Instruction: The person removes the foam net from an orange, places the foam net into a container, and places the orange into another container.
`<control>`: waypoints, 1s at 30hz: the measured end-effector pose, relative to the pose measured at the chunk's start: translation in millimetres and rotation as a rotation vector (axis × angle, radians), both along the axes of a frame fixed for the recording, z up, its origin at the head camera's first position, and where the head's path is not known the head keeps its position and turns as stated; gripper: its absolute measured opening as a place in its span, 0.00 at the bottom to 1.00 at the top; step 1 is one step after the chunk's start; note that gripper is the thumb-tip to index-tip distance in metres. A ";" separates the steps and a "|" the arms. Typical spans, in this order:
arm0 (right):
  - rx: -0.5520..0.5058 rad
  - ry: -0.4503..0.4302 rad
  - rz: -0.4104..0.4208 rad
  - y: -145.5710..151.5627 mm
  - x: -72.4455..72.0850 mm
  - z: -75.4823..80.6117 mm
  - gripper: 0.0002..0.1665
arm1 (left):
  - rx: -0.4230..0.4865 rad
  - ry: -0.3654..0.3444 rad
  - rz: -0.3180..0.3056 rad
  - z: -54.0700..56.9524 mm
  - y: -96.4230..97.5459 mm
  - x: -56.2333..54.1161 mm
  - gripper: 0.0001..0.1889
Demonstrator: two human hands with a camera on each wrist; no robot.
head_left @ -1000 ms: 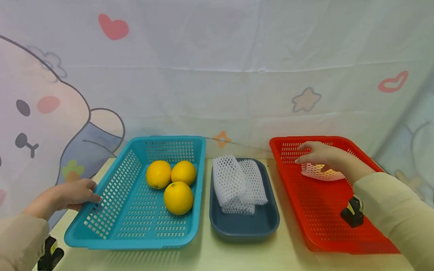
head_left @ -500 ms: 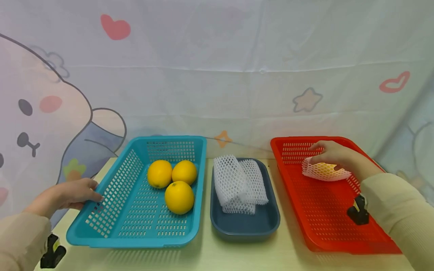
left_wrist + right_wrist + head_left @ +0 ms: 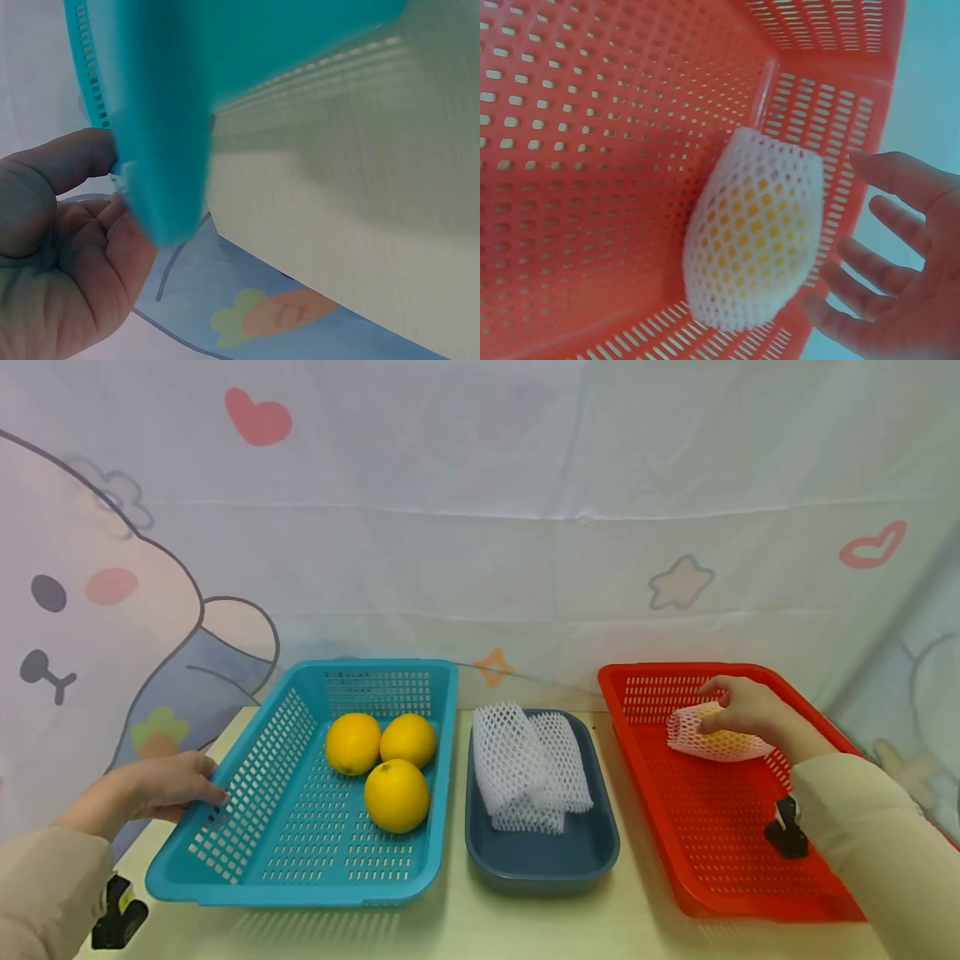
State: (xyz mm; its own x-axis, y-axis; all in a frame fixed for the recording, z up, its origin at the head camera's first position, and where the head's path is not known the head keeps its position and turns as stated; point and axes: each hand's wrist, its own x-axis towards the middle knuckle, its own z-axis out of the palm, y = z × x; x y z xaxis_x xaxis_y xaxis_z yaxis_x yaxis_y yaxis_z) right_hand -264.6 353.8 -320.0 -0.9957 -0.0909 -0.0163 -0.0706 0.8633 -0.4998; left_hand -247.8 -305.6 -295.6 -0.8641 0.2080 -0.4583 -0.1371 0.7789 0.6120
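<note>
My left hand (image 3: pixel 167 785) grips the left rim of a turquoise plastic basket (image 3: pixel 292 893), thumb inside and fingers beneath in the left wrist view. Three oranges (image 3: pixel 397 797) lie together inside that basket. On the right, my right hand (image 3: pixel 750 710) hovers over the back of a red basket (image 3: pixel 720 835), fingers spread and holding nothing. Just below it lies a yellow-orange fruit in a white foam net sleeve (image 3: pixel 754 232); in the right wrist view the fingertips (image 3: pixel 866 161) are beside the sleeve, apart from it.
Between the baskets stands a dark blue tray (image 3: pixel 540 872) with several white foam net sleeves (image 3: pixel 510 760) piled in it. All three containers rest on a pale wooden table (image 3: pixel 465 935). A printed cloth (image 3: pixel 420 543) hangs right behind them.
My right hand has shifted slightly right above the red basket and then dipped a little. The netted fruit stays nearly in place. My left hand keeps its grip on the turquoise rim.
</note>
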 end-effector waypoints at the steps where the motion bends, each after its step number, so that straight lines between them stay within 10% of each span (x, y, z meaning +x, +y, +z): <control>1: 0.006 0.007 -0.012 0.5 -1.3 -2.8 0.33 | 0.001 -0.002 -0.002 0.2 0.3 0.0 0.16; 30: 0.229 0.116 0.039 25.0 -23.8 -46.7 0.45 | -0.017 0.002 0.008 0.8 2.1 0.8 0.16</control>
State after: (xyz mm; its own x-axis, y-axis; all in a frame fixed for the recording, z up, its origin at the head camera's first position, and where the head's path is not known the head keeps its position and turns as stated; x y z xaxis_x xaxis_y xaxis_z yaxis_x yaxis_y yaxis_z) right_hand -288.5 378.8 -366.7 -0.9880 -0.1359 0.0735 -0.1511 0.9484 -0.2786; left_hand -247.0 -303.5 -294.7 -0.8664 0.1934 -0.4604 -0.1425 0.7878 0.5992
